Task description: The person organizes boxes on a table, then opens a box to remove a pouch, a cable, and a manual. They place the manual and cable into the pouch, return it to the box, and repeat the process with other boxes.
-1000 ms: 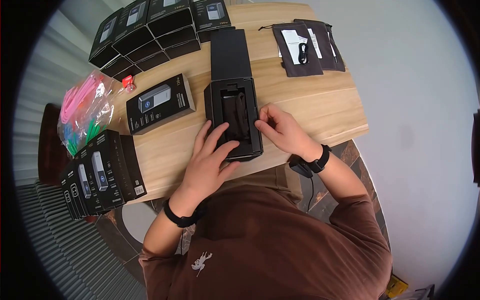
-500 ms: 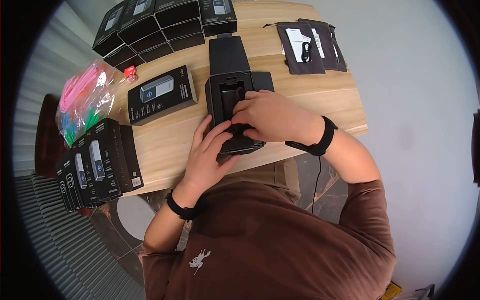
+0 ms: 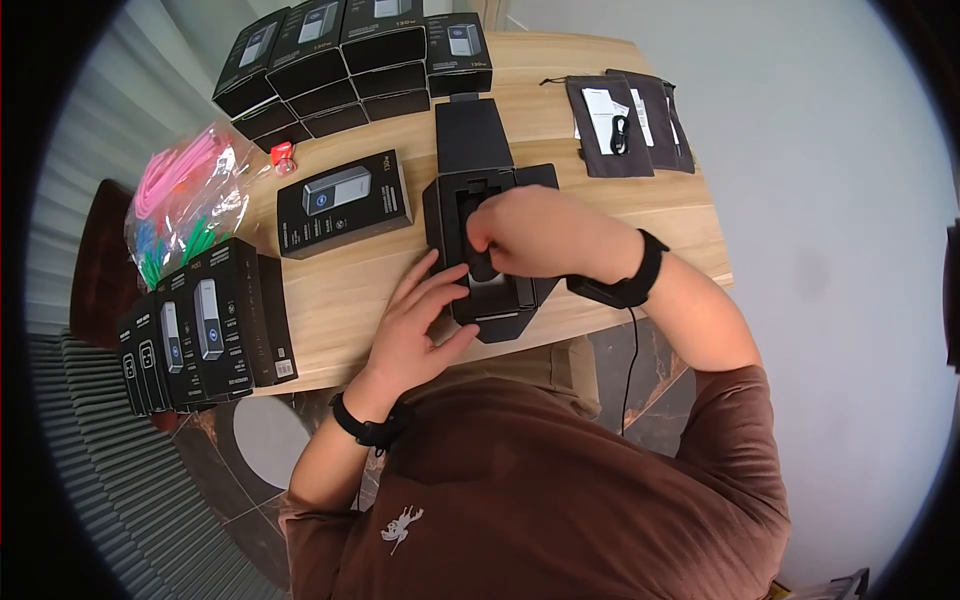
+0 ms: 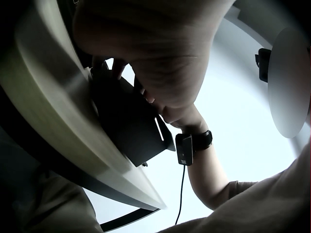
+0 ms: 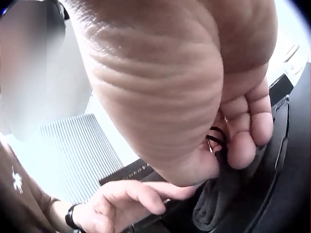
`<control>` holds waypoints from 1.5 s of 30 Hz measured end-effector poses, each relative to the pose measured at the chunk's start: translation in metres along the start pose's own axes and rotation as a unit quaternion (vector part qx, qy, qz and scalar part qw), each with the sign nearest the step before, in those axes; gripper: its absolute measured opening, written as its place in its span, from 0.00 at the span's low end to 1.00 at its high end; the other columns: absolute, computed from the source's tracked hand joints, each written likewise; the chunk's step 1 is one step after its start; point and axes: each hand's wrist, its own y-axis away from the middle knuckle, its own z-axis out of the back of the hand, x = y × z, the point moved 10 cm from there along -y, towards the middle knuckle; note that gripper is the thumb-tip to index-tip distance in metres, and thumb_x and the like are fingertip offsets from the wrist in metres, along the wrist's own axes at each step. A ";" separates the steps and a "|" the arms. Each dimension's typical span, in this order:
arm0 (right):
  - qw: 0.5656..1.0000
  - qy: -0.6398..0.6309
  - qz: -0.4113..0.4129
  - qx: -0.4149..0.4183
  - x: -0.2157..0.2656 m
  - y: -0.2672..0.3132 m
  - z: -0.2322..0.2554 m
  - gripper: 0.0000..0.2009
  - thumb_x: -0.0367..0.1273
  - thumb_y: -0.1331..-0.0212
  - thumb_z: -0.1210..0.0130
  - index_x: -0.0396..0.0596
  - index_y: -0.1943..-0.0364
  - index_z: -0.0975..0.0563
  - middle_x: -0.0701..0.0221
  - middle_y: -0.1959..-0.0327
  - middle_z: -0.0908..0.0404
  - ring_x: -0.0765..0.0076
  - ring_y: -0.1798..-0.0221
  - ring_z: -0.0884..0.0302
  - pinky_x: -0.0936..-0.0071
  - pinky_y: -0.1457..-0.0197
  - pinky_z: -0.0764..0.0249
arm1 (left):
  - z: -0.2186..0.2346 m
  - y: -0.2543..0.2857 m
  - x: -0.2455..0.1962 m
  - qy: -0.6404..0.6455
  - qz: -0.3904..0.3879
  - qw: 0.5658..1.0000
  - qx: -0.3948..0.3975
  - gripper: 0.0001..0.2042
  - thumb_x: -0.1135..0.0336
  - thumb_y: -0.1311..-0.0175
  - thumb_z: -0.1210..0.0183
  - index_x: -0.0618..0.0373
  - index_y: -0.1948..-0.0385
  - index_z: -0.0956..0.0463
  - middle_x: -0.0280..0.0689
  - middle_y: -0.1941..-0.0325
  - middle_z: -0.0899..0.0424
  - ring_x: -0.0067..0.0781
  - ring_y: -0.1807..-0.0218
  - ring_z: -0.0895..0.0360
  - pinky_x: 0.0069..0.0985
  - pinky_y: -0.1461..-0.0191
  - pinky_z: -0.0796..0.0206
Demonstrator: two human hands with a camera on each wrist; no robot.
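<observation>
An opened black box (image 3: 433,215) lies on the table with its lid folded back and side flaps out. Over its inner tray reaches the right hand (image 3: 540,235), fingers curled down. In the right wrist view, that hand (image 5: 194,87) pinches the corded end of a dark cloth pouch (image 5: 209,208) between thumb and fingers. Part of the pouch still lies in the tray. The left hand (image 3: 408,335) rests against the box's near left edge, fingers spread and relaxed; it also shows in the right wrist view.
Stacked black boxes (image 3: 385,50) stand at the back left, one printed box (image 3: 345,205) left of the opened one, and several upright boxes (image 3: 210,325) at the front left. Beside them is a plastic bag (image 3: 185,190) of coloured strips. Grey pouches (image 3: 590,100) with papers and cable lie back right.
The right hand has moved from the box's right edge into the tray and now pinches the pouch, which has shifted. The box's right flap has folded outward. The left hand stays at the left edge.
</observation>
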 end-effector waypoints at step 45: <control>0.907 -0.375 -0.118 -0.153 0.009 0.055 0.028 0.39 0.33 0.47 0.23 0.45 0.29 0.29 0.63 0.35 0.21 0.66 0.38 0.23 0.68 0.38 0.24 | 0.034 -0.018 -0.004 0.270 0.203 0.941 0.021 0.12 0.75 0.25 0.40 0.65 0.43 0.20 0.33 0.52 0.11 0.20 0.51 0.18 0.22 0.45 0.26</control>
